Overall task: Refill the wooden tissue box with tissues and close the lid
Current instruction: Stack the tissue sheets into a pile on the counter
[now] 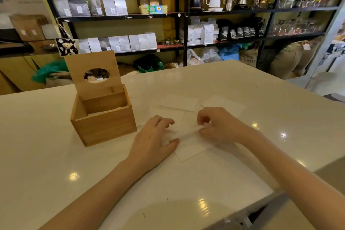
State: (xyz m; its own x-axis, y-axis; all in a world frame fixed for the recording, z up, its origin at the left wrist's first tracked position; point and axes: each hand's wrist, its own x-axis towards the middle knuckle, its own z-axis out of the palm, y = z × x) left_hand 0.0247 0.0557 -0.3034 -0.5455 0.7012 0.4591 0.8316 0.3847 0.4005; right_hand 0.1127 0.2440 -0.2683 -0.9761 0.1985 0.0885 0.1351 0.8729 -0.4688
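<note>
White and glossy, the bench (214, 84) carries a wooden tissue box (103, 117) at left, its lid (93, 70) standing upright. Just right of it, the left hand (155, 139) and right hand (217, 126) pinch one tissue (188, 133) between them above flat tissues (179, 101).

The wooden tissue box (103, 117) was a warm honey-brown with a fine straight grain, and its raised lid (93, 70) matched it. The tissues (188, 136) were plain white, nearly lost against the glossy cream-white tabletop (56, 145), which carried small bright spots of reflected light. Behind, the shelves (179, 15) were black against an olive-yellow wall, lined with white and grey bags, some black ones, and a white kettle (214, 2). A black-and-white patterned pouch (67, 45) showed a pale teddy bear. Crumpled green plastic (48, 72) lay low down.
</note>
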